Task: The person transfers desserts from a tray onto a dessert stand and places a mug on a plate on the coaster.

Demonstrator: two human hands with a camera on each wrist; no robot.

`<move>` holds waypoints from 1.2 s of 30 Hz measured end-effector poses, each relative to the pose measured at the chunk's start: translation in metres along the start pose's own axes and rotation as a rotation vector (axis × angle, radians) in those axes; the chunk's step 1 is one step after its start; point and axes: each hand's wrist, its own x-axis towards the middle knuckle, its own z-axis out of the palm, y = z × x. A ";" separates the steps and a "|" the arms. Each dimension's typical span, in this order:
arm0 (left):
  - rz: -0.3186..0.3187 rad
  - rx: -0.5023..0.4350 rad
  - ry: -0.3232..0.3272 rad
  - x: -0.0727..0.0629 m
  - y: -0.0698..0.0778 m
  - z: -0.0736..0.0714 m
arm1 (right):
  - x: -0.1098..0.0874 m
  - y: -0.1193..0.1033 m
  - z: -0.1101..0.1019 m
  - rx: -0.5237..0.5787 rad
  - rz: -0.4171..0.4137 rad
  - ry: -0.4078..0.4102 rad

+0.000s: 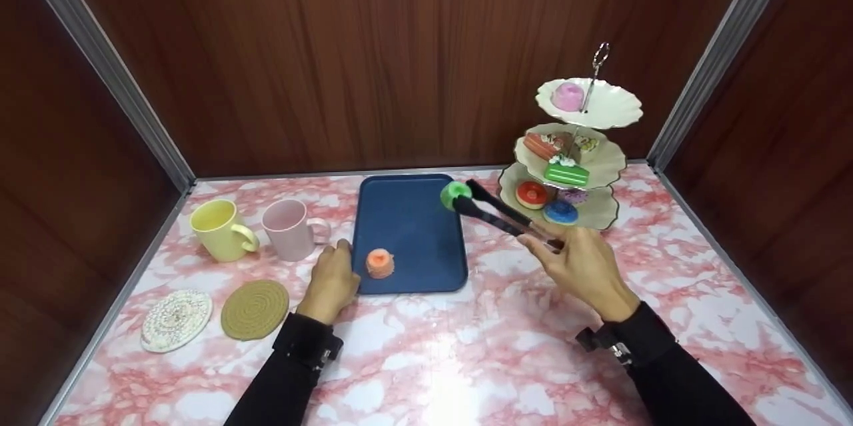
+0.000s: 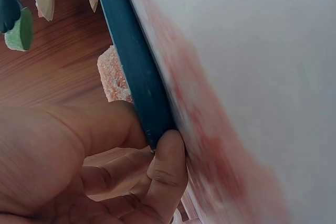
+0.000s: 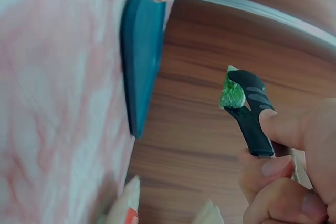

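Note:
My right hand (image 1: 586, 269) grips a pair of black tongs (image 1: 493, 216). Between the tong tips is a small green cake (image 1: 456, 195), held up over the right side of the blue tray (image 1: 410, 213); the right wrist view shows the green cake (image 3: 232, 90) raised off the tray. At the tray's near left corner, my left hand (image 1: 331, 285) pinches the rim, thumb on one side and fingers on the other in the left wrist view. A small orange cake (image 1: 380, 263) sits on the tray close to that hand.
A three-tier stand (image 1: 593, 106) at the back right carries a pink cake (image 1: 568, 97), cake slices (image 1: 566, 173) and donuts (image 1: 532, 195). On the left are a yellow mug (image 1: 220, 233), a pink mug (image 1: 288, 233), a white coaster (image 1: 176, 321) and a tan coaster (image 1: 255, 310). Wooden panels enclose the table.

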 end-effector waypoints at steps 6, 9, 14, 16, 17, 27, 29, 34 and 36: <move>-0.006 -0.008 -0.001 0.000 0.001 0.000 | 0.006 0.004 -0.015 -0.014 0.038 0.077; -0.010 -0.015 -0.008 0.000 0.001 -0.001 | 0.007 0.006 -0.020 -0.019 0.057 0.106; -0.022 -0.022 -0.023 -0.001 0.001 -0.001 | 0.010 0.008 -0.027 -0.032 0.076 0.161; -0.013 -0.010 -0.017 0.000 0.001 0.000 | 0.011 0.008 -0.029 -0.039 0.078 0.182; -0.010 -0.007 -0.014 0.000 0.001 0.000 | 0.012 0.008 -0.031 -0.044 0.076 0.194; -0.040 -0.025 -0.038 0.000 0.001 -0.001 | 0.020 0.010 -0.052 -0.054 0.129 0.310; -0.034 -0.023 -0.036 0.000 0.001 -0.001 | 0.022 0.010 -0.057 -0.065 0.131 0.344; -0.018 -0.011 -0.027 0.001 0.001 -0.002 | 0.027 0.009 -0.067 -0.096 0.138 0.414; -0.025 -0.015 -0.033 0.001 0.001 -0.002 | 0.029 0.009 -0.071 -0.103 0.138 0.431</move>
